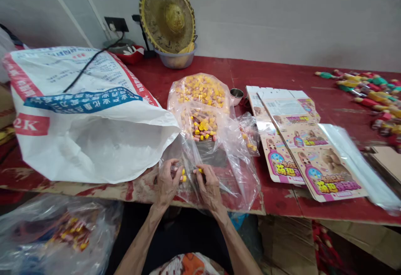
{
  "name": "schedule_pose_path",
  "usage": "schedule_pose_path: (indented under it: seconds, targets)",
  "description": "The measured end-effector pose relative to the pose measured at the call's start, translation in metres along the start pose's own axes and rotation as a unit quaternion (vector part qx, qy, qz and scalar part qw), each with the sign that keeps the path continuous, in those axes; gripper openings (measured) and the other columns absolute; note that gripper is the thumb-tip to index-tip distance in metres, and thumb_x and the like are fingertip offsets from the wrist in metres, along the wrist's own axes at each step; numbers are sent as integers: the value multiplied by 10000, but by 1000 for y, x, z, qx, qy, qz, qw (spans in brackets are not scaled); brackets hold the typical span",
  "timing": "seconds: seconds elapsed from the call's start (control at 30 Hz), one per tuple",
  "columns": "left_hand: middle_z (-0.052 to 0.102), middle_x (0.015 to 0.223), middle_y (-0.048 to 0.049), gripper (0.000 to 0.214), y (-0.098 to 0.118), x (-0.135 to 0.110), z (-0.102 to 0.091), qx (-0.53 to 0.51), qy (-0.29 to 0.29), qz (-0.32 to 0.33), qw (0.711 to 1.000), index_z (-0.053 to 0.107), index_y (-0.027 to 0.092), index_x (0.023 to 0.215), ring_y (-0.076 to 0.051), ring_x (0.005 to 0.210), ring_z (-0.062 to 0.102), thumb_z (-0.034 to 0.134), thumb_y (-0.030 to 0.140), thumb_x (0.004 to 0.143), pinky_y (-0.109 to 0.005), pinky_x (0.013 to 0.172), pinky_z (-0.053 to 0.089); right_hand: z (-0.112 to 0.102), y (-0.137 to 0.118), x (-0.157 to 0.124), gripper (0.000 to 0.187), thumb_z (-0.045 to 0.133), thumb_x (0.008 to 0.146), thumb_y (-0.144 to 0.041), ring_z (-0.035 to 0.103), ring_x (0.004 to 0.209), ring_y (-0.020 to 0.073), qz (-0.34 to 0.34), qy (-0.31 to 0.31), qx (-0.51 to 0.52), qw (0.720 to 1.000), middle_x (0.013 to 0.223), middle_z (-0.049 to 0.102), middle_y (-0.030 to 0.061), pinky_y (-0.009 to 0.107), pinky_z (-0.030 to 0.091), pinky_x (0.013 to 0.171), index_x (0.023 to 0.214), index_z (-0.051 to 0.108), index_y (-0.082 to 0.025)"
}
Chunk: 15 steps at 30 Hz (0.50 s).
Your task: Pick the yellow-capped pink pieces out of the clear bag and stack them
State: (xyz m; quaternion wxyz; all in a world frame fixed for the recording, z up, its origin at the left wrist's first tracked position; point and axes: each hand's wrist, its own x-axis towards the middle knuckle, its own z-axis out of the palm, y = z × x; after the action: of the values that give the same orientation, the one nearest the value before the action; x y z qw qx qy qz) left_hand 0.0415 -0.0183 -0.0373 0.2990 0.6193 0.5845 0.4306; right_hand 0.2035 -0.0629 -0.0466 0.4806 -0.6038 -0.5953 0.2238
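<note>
My left hand (168, 184) is curled at the table's front edge, its fingers closed round small yellow-capped tubes (183, 178) that stick out on its right side. Opposite it, my right hand (208, 186) pinches a small yellow-capped tube (199, 170) between thumb and fingers. Both hands are over the open mouth of a clear plastic bag (233, 174). Farther back, that bag holds a heap of yellow-capped tubes with red and white printed bodies (203, 128). How many tubes each hand has is hidden by the fingers.
A large white woven sack (125, 149) lies open at left. Printed cardboard sheets (326, 158) and clear plastic sleeves (354, 158) lie at right. A metal cup (236, 95) stands behind the bag. Another plastic bag of tubes (73, 233) is below left. Colourful pieces (372, 91) lie far right.
</note>
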Motion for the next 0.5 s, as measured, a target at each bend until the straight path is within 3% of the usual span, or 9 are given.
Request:
schedule_pose_path:
  seconds: [0.13,0.33,0.5]
  targets:
    - [708,906,-36,300,-6,-6,3,-6,7,7,1000,673,214,1049,-178,740,688,577,483,958,-325,683,623,-1,-2,0,212,495,1068,-283,686,986,214,4,19,12,1000,1043,720,68,334,552,903,1117,694,-226]
    - [718,909,-57,234,3,-7,0,51,3,131,990,688,217,979,-183,791,692,520,378,1007,-318,750,601,0,-2,0,213,495,1073,-282,697,981,217,-15,23,3,1000,1023,730,68,335,554,898,1090,701,-232]
    - [724,941,-49,216,15,-2,-2,48,61,127,989,691,217,1037,-172,793,693,557,383,1001,-298,750,602,0,-1,-1,239,503,1079,-334,719,958,208,-1,62,29,998,1052,747,76,318,575,870,1168,690,-214]
